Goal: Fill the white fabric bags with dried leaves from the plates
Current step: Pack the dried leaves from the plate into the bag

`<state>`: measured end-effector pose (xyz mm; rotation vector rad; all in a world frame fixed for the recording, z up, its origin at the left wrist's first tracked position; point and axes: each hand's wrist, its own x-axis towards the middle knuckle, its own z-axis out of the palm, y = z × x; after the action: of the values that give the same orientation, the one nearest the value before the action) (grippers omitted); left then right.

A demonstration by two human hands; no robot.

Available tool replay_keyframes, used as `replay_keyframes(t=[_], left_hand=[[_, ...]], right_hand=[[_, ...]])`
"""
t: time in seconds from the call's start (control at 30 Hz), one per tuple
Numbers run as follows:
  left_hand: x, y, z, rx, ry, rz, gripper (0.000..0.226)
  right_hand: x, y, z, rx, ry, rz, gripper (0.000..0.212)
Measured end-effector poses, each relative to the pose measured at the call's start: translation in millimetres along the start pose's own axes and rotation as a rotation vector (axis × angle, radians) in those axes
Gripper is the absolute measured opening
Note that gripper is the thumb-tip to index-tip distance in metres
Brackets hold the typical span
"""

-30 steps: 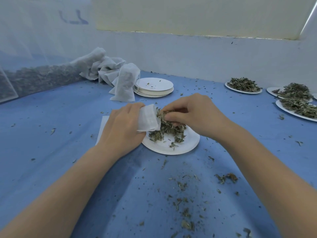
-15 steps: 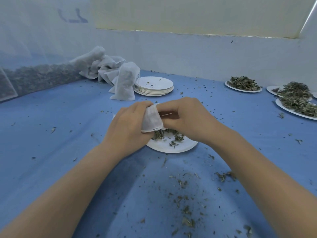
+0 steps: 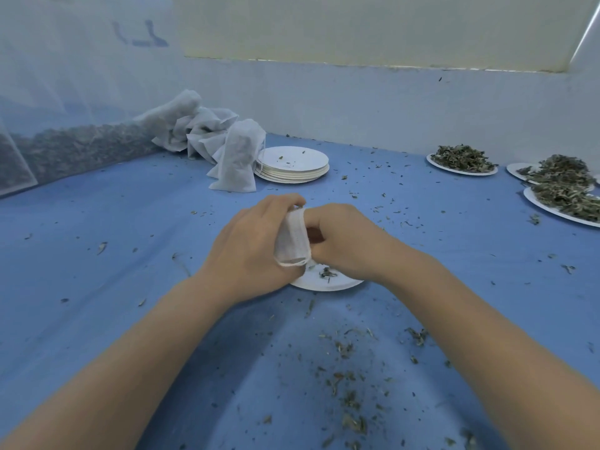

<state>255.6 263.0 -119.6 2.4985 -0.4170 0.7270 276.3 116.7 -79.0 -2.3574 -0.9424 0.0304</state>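
Blue cloth covers the surface (image 3: 97,222), littered with loose leaf crumbs (image 3: 350,397), thickest near the front edge. Along the far left, a translucent sack (image 3: 71,147) shows a dark layer of dried leaves at its base. Beside it lies a heap of white fabric bags (image 3: 201,128), with one filled bag (image 3: 238,159) leaning against a stack of emptied plates (image 3: 293,164). Three plates of dried leaves (image 3: 462,159) sit at the far right, well apart from the hands. At centre, the left hand (image 3: 250,245) curls its fingers round a white fabric bag (image 3: 293,238), holding it above a plate (image 3: 328,280) that carries only a few remaining leaves (image 3: 326,272). The right hand (image 3: 344,238) meets the bag's mouth with fingers curled against it; whether that grip pinches leaves or cloth is hidden between the two hands. Both bare forearms reach in from the bottom corners, and the plate's far half is covered by the hands.
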Motion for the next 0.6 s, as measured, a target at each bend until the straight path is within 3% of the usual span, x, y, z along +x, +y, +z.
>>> replay_keyframes(t=[0.2,0.3,0.4,0.53,0.6], left_hand=[[2.9,-13.2,-8.4,0.080,0.070,-0.089,0.062],[3.9,-23.3,-9.6,0.148,0.107,-0.146,0.058],[4.4,-28.8,-8.3,0.208,0.133,-0.202,0.059],[4.7,-30.5,-6.6,0.214,0.135,-0.248,0.057],[4.4,-30.9,-5.8,0.216,0.124,-0.243,0.055]], right_hand=[[-2.9,9.5,-15.5,0.333,0.156,-0.050,0.029],[-2.3,24.8,-23.4,0.047,0.298,0.014,0.021],[-2.1,41.5,-23.9,-0.267,0.203,0.175,0.039],[-0.9,52.6,-10.0,-0.305,-0.003,0.359,0.077],[0.1,53.8,-5.0,-0.326,-0.018,0.342,0.073]])
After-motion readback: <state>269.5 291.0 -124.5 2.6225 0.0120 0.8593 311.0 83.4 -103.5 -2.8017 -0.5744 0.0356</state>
